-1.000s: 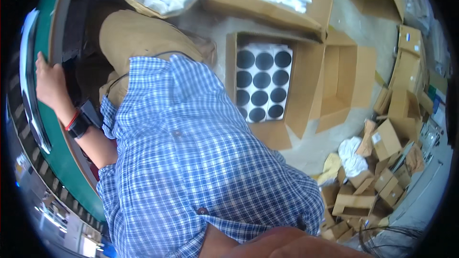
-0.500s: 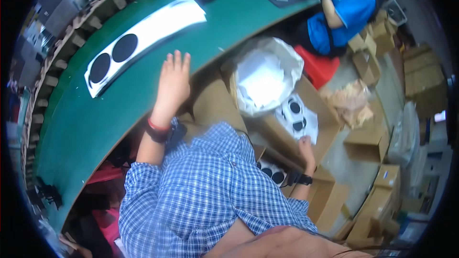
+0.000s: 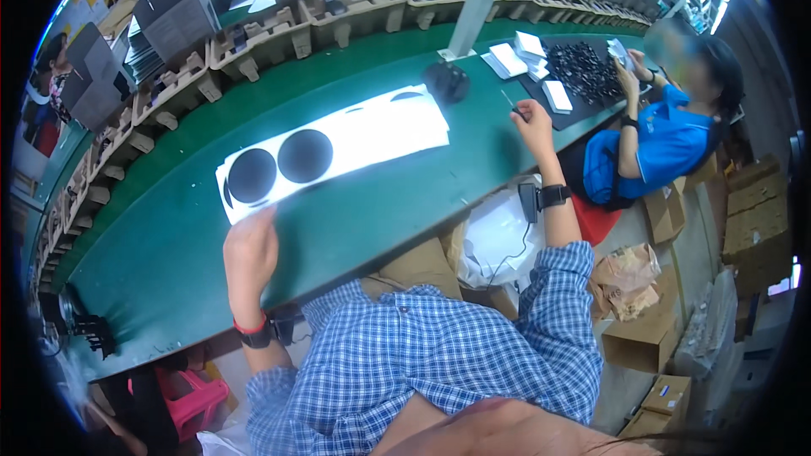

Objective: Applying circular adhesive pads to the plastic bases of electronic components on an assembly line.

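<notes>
A stack of long white sheets with black circles (image 3: 372,131) lies on the green table (image 3: 380,203) in front of me. My left hand (image 3: 251,257) is closed at the near left corner of the stack, fingertips against its edge and partly hidden. Over the table, to the right of the stack, my right hand (image 3: 534,131) is raised. Between its thumb and fingers is a thin pointed tool (image 3: 508,101), slim at the tip and darker toward the grip. The tool touches nothing.
A metal post (image 3: 477,8) and a black round object (image 3: 448,82) stand behind the stack. Cardboard trays (image 3: 262,38) line the far side. White boxes (image 3: 507,59) and black parts (image 3: 583,72) lie near a co-worker in blue (image 3: 667,148). A lined bin (image 3: 498,236) stands below the table edge.
My view has turned up toward the table. My left hand, spread before, has closed at the stack's corner. My right hand has left the sheet in the carton and is above the table with the tool.
</notes>
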The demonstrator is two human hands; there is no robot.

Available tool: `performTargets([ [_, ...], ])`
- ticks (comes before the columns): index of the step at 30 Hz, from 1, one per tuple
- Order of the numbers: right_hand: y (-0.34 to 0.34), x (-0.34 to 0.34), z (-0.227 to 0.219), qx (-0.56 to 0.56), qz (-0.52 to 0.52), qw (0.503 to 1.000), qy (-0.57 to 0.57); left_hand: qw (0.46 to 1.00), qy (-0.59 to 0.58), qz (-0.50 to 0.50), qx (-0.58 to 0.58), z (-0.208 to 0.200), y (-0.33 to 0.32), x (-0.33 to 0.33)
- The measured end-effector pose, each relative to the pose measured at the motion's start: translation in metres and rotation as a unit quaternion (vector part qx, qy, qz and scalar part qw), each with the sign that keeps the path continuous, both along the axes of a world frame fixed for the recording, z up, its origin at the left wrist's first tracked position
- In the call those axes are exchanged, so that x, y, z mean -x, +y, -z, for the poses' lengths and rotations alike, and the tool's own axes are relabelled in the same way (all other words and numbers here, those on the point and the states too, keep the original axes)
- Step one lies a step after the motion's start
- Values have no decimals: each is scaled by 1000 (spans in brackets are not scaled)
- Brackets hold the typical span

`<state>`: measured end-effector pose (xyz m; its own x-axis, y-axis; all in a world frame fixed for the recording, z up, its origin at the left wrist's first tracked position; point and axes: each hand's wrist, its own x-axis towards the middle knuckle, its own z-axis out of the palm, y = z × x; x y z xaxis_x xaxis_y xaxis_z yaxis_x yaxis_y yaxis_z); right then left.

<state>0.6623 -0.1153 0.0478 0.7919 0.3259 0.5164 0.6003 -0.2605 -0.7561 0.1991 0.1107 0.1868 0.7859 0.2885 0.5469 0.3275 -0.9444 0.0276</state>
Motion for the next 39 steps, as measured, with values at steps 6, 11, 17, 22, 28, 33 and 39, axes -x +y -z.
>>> performTargets([
  [6,59,-58,7,74,55,996,-21,990,-78,-120,8,-16,48,21],
  [11,72,-23,-62,98,65,979,-168,985,-86,-148,11,-32,61,12],
  [17,138,33,-96,-37,-207,972,102,979,-75,-190,-19,-55,37,2],
  [22,136,25,-82,-195,-291,921,171,982,-135,-130,4,-57,-8,-8],
  [28,54,-10,-145,-229,-417,854,210,967,-176,11,183,-74,-47,-86],
  [33,-1,11,-189,98,-724,668,144,775,1,223,591,-54,-55,-192],
  [39,30,-6,-195,137,-783,603,67,553,164,214,789,-40,-87,-293],
])
